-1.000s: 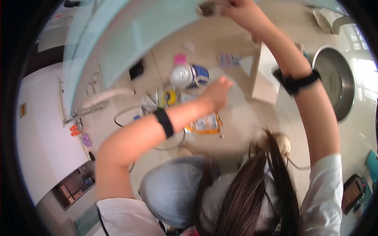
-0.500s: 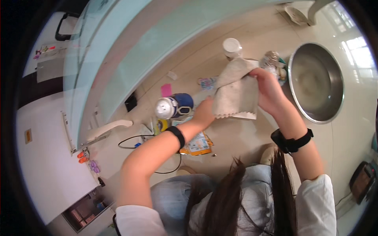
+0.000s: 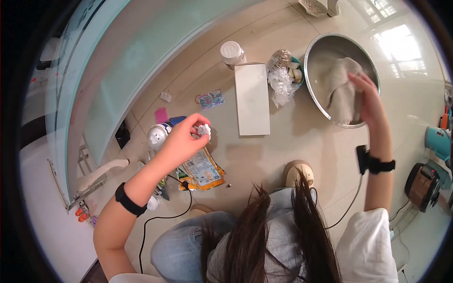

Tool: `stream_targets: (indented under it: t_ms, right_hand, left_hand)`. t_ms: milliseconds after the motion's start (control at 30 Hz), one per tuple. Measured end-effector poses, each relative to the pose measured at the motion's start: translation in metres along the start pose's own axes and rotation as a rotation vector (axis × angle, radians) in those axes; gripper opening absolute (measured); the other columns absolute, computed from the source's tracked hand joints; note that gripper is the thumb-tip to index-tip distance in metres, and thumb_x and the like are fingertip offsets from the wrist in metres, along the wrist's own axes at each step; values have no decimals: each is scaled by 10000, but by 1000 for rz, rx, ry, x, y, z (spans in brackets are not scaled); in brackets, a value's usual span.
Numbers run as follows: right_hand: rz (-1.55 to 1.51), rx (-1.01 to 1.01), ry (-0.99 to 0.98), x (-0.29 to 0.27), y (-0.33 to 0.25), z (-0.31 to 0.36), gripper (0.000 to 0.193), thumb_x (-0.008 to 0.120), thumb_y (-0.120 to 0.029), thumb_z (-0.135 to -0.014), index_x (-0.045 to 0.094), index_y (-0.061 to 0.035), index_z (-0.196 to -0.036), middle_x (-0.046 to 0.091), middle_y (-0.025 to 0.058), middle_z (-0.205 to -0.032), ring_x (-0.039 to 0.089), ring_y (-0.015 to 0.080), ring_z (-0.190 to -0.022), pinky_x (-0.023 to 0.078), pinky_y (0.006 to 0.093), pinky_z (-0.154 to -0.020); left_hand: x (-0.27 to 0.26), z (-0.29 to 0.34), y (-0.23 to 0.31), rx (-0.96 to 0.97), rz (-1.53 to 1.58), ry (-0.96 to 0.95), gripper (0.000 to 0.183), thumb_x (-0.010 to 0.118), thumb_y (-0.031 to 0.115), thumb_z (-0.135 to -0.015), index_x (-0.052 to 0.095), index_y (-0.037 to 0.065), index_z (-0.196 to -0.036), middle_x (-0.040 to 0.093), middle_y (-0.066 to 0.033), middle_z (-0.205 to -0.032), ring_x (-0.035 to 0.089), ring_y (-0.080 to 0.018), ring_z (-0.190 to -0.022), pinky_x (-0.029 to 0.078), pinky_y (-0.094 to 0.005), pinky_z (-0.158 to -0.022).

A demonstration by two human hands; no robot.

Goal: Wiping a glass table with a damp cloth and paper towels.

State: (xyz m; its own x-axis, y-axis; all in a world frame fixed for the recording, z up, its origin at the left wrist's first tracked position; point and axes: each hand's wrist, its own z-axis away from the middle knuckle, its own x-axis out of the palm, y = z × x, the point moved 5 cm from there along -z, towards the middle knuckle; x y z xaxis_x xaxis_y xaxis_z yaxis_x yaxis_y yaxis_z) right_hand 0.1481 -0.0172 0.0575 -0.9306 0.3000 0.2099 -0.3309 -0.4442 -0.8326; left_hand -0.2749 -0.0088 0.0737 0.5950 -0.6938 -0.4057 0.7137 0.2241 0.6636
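My left hand [image 3: 186, 137] pinches a small crumpled white wad [image 3: 204, 130], perhaps paper or tissue, between thumb and fingers. It hovers over the blue bottle [image 3: 177, 120] with a white lid and the orange-and-white packets [image 3: 204, 170]. On the right, my right hand [image 3: 370, 99] grips a beige-grey cloth [image 3: 343, 89] that hangs down into a round steel basin [image 3: 317, 104]. A long white box [image 3: 252, 101] lies on the floor between the two hands.
Behind the box stands a white-capped jar [image 3: 232, 53]. A clear plastic bag [image 3: 283, 85] and a green bowl of pale pieces [image 3: 296, 73] sit beside the basin. A pink slip [image 3: 161, 114] and a patterned card [image 3: 211, 99] lie left. A black cable [image 3: 163, 218] crosses near my leg.
My right hand has carried the cloth rightward from above the white box to the basin. My left hand has moved left, and a white wad now shows in its fingers.
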Motion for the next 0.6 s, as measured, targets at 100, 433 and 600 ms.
stream_targets:
  t_ms: [100, 433, 600]
  right_hand:
    - [162, -35, 86, -54, -5, -29, 309, 622, -141, -838, 558, -24, -1117, 608, 53, -996, 592, 123, -869, 496, 273, -741]
    - [738, 36, 74, -69, 28, -76, 462, 685, -222, -788, 537, -37, -1185, 616, 92, -1011, 597, 166, -912, 481, 296, -806]
    - [1388, -582, 260, -5, 13, -46, 373, 624, -123, -765, 561, -70, -1128, 519, 161, -1198, 481, 333, -1124, 396, 394, -954]
  left_hand:
    - [-11, 13, 23, 61, 119, 10, 322, 598, 10, -804, 492, 54, -1106, 540, -29, -972, 544, -96, -899, 453, -232, -800]
    - [-92, 28, 41, 206, 209, 379, 310, 619, 8, -812, 498, 21, -1097, 542, -50, -1004, 542, -104, -926, 450, -226, -833]
    - [-133, 26, 23, 200, 46, 556, 282, 610, 89, -830, 557, 16, -1097, 585, -44, -979, 555, -91, -868, 447, -220, -764]
